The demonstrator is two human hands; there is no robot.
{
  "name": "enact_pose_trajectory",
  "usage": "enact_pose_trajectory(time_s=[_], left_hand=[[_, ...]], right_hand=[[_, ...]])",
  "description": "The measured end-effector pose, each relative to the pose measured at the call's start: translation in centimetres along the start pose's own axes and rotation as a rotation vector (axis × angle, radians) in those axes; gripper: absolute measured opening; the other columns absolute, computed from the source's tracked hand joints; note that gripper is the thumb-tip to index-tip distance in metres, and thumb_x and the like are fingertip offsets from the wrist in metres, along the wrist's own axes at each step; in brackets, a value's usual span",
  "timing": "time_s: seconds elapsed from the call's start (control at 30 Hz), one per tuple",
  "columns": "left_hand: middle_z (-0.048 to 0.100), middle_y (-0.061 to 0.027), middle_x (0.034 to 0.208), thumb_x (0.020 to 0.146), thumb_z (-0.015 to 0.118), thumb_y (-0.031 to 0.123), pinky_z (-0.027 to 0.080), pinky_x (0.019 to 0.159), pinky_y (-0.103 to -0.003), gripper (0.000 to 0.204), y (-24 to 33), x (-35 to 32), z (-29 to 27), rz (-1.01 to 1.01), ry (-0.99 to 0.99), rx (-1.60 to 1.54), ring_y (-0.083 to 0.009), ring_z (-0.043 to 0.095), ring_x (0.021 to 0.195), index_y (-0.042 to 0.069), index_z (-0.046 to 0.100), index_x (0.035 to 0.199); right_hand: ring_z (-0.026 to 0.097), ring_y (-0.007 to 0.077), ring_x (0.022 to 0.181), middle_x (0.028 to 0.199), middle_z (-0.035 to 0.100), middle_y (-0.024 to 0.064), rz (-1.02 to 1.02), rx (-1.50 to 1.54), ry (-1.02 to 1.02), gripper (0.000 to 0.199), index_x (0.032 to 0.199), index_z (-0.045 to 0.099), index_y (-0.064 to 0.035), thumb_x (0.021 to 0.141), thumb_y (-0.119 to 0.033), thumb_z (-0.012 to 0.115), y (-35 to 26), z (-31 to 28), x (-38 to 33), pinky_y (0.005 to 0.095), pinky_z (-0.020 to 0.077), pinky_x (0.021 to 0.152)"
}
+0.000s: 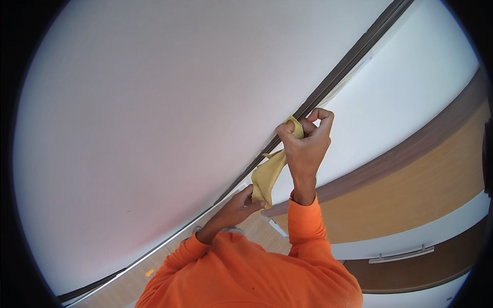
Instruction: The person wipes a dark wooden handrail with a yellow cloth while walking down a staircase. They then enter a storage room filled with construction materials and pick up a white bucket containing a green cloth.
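Note:
A yellow cloth (268, 177) hangs stretched between my two hands in the middle of the view. My right hand (308, 141) pinches its upper end between thumb and fingers, right against a dark brown trim strip (334, 77) that runs diagonally along the pale wall. Lower and to the left, my left hand (237, 208) grips the cloth's bottom end, the thumb lying over its edge. Part of the trim is hidden behind the cloth and my right hand.
A large pale wall (128, 128) fills the left side. On the right, a wooden panel (411, 174) with a dark brown border curves past, and below it a brown front carries a metal bar handle (401, 255). A wood-look floor (136, 280) with an orange arrow marker (149, 272) shows at lower left.

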State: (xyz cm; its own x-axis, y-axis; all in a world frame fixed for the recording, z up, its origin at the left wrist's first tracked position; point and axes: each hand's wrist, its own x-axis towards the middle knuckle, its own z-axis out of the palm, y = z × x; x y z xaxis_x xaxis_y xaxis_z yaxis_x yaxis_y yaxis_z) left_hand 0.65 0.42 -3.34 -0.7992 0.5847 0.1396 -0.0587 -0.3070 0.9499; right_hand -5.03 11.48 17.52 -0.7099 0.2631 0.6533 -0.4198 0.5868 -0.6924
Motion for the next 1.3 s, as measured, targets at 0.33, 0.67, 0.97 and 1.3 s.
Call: enact_pose_trajectory(time_s=[0.33, 0.67, 0.97, 1.3], left_hand=[[0.063, -0.0100, 0.125, 0.102, 0.064, 0.030, 0.047, 0.100, -0.037, 0.048, 1.0, 0.2, 0.4, 0.032, -0.021, 0.050, -0.0190, 0.062, 0.112, 0.000, 0.050, 0.137], [0.061, -0.0056, 0.123, 0.102, 0.065, 0.023, 0.049, 0.096, -0.034, 0.043, -5.2, -3.4, -0.2, -0.216, 0.053, -0.060, -0.0144, 0.058, 0.110, 0.000, 0.051, 0.136], [0.059, -0.0047, 0.119, 0.101, 0.066, 0.024, 0.050, 0.091, -0.032, 0.045, -5.1, -2.8, -0.3, -0.163, 0.064, -0.081, -0.0126, 0.058, 0.105, 0.000, 0.050, 0.135], [0.061, -0.0066, 0.111, 0.100, 0.066, 0.026, 0.052, 0.082, -0.032, 0.047, -4.2, -2.7, -1.5, -0.249, 0.153, 0.019, -0.0151, 0.063, 0.091, 0.001, 0.048, 0.135]], right_hand=[[0.048, 0.0050, 0.058, 0.060, 0.057, 0.0023, -0.140, 0.232, 0.113, 0.044, 0.107, 0.039, -0.0034, 0.079, -0.006, 0.074, -3.8, -0.9, 4.6, 0.0217, 0.0404, 0.054], [0.051, 0.0066, 0.057, 0.061, 0.060, 0.0054, 0.155, 0.150, -0.014, 0.046, 0.105, 0.038, -0.0049, 0.078, -0.007, 0.075, 6.8, 2.7, -8.4, 0.0234, 0.0443, 0.055], [0.052, 0.0070, 0.059, 0.063, 0.059, 0.0056, 0.107, 0.130, -0.011, 0.048, 0.104, 0.039, -0.0038, 0.077, -0.006, 0.077, 5.6, 3.0, -5.7, 0.0237, 0.0446, 0.055], [0.049, 0.0089, 0.062, 0.067, 0.054, 0.0039, 0.053, 0.184, 0.045, 0.049, 0.103, 0.040, -0.0051, 0.075, -0.008, 0.079, 4.6, 3.6, -5.0, 0.0250, 0.0461, 0.059]])
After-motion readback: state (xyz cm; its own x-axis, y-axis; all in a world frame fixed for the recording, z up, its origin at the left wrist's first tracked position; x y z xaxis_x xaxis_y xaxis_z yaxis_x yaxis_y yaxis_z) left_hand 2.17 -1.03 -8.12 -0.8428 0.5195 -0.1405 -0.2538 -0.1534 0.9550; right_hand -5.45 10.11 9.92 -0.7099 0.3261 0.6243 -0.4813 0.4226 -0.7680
